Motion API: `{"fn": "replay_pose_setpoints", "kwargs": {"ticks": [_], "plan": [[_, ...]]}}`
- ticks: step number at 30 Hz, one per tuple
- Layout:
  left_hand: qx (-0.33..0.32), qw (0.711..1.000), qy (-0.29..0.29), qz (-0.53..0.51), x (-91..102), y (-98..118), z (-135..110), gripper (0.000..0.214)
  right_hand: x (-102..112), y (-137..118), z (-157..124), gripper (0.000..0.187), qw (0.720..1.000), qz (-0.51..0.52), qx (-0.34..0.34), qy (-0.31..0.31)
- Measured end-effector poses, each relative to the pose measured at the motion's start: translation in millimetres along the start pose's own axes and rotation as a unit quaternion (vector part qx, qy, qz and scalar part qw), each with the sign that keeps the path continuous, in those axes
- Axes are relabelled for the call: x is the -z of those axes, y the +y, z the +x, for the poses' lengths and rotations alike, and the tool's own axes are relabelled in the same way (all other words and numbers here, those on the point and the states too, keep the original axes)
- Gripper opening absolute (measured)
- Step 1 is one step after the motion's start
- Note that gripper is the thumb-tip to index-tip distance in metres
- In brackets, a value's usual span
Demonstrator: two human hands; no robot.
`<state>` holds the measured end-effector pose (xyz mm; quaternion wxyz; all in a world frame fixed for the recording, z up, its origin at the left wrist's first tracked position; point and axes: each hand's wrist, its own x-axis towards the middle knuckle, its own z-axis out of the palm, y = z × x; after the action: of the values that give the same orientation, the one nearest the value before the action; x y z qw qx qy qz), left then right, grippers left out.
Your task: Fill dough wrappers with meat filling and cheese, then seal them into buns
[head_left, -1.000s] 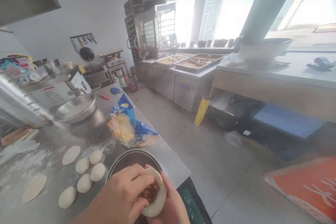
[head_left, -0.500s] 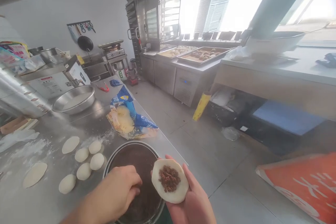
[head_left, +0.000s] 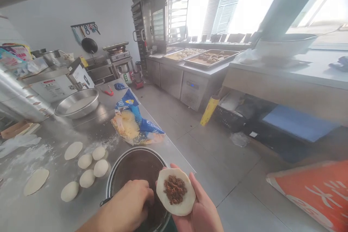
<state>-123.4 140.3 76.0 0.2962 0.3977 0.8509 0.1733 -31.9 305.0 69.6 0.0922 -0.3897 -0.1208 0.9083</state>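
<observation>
My right hand [head_left: 203, 211] lies palm up at the bottom centre and carries a round of white dough [head_left: 163, 199] with a heap of brown minced filling [head_left: 174, 189] in its middle. Just left of it, my left hand [head_left: 127, 205] reaches down into a dark metal bowl [head_left: 136, 149] at the table's near edge. Its fingers are curled inward, and what they pinch is hidden. The two hands are close but apart.
Several dough balls [head_left: 87, 178] and two flattened rounds [head_left: 73, 150] lie on the floured steel table [head_left: 49, 210]. A blue-and-yellow bag [head_left: 136, 125] and a wide metal pan [head_left: 77, 103] sit further back. Across the tiled floor, a counter holds baking trays [head_left: 209, 58].
My left hand has left the filling on the dough and dropped into the bowl. My right hand has moved the filled round out to the right of the bowl.
</observation>
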Motion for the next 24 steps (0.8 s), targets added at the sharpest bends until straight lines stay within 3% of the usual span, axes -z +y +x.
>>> {"fn": "replay_pose_setpoints", "kwargs": {"ticks": [4, 7, 12, 18, 22, 24], "plan": [[0.006, 0.998, 0.065, -0.018, 37.0, 11, -17, 0.025, 5, 11, 6, 0.052, 0.999, 0.001, -0.015, -0.043], [-0.029, 0.991, 0.126, -0.019, 51.0, 26, -22, 0.019, 2, 27, 13, 0.054, 0.998, 0.033, -0.036, -0.051], [-0.171, 0.97, 0.17, 0.033, 42.7, 38, -17, 0.032, -5, 46, 18, 0.057, 0.991, 0.063, -0.082, -0.086], [-0.142, 0.968, 0.196, 0.061, 38.1, 29, -26, 0.033, -8, 37, 2, 0.048, 0.994, 0.011, -0.058, -0.094], [-0.202, 0.937, 0.256, 0.127, 13.0, 27, -16, 0.024, -11, 39, 0, 0.042, 0.988, 0.042, -0.085, -0.124], [-0.21, 0.935, 0.262, 0.115, 10.8, 25, -15, 0.024, -11, 43, 3, 0.04, 0.986, 0.058, -0.099, -0.124]]}}
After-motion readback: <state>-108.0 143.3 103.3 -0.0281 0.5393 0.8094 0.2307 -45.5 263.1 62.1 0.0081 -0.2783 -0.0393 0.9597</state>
